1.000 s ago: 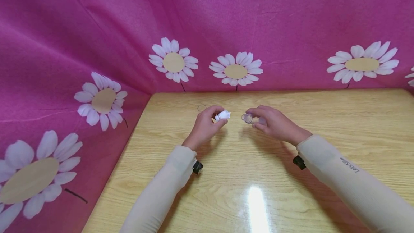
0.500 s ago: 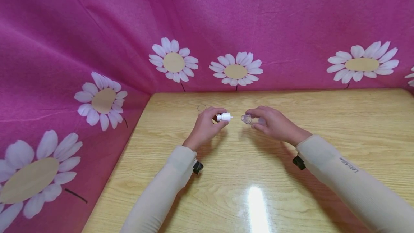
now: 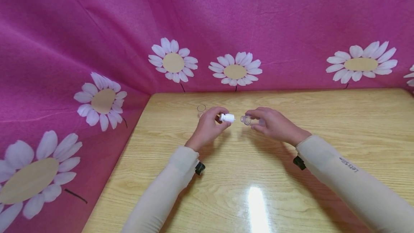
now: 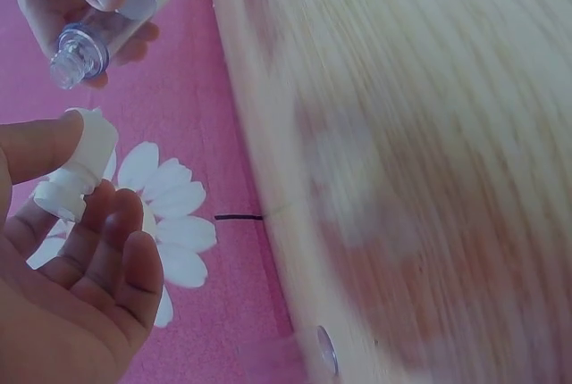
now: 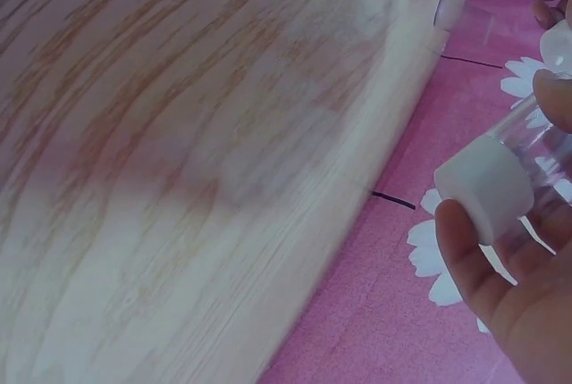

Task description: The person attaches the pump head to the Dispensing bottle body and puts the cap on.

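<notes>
Apparently, lining-up step in hand: white plastic piece [image 3: 227, 118] pinched between thumb and fingertips of left hand [image 3: 207, 128], other fingers loosely bent; clear bottle [image 4: 109, 29] gripped by curled fingers of right hand [image 3: 279, 123]. Both held sideways above worktop [image 3: 226, 190], thin tip facing ridged neck, gap between. Straight, steady approach seemingly called for next. White piece opaque, stepped, cylindrical; bottle smooth, see-through, with milky base [image 5: 487, 187]. Just beyond left hand, clear round-rimmed piece [image 3: 201, 109] set on glossy, wood-grained worktop. Behind, creased pink cloth [image 3: 284, 17] printed with daisies.
</notes>
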The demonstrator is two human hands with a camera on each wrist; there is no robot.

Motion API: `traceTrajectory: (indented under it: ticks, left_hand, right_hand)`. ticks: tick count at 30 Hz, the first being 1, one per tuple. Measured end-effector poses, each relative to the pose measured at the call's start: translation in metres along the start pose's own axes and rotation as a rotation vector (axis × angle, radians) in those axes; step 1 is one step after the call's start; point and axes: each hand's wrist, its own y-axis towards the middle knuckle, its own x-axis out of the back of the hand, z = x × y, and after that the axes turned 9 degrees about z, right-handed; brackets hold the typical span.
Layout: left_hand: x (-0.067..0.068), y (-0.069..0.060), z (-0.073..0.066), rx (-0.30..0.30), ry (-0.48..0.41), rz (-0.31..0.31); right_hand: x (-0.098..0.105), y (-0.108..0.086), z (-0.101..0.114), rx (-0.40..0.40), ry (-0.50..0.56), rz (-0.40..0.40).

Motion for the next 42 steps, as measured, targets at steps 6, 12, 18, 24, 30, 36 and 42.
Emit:
traceTrajectory:
  ticks: [6,12,18,24,30,36,42]
  left_hand:
    - [-0.0035,0.0004,-0.0011,-0.010,-0.009,0.007]
    - [-0.0048,-0.0011,-0.0002,-0.022,-0.010,0.004]
    - [-0.0067,-0.0007,0.0024,-0.044,-0.017,0.002]
    - [-0.0080,-0.0013,0.0026,-0.049,-0.023,0.001]
    - [-0.0065,-0.0032,0.0012,-0.010,-0.040,0.003]
    - [-0.0024,-0.0063,0.0006,0.010,-0.071,-0.004]
    - [-0.0024,-0.0070,0.0012,-0.008,-0.079,0.007]
  right_hand:
    - [-0.0017,0.0005,0.0010,0.037,-0.002,-0.010]
    - [-0.0031,0.0018,0.0024,0.026,-0.004,0.009]
    - [-0.0055,0.0023,0.0025,0.016,-0.005,0.008]
    - [-0.0074,0.0045,0.0048,0.014,-0.003,0.009]
    - [-0.0064,0.0061,0.0077,0.002,-0.001,0.015]
    - [-0.0061,0.0064,0.0063,-0.021,-0.010,0.023]
    - [-0.0077,0.0082,0.0059,-0.003,-0.010,0.015]
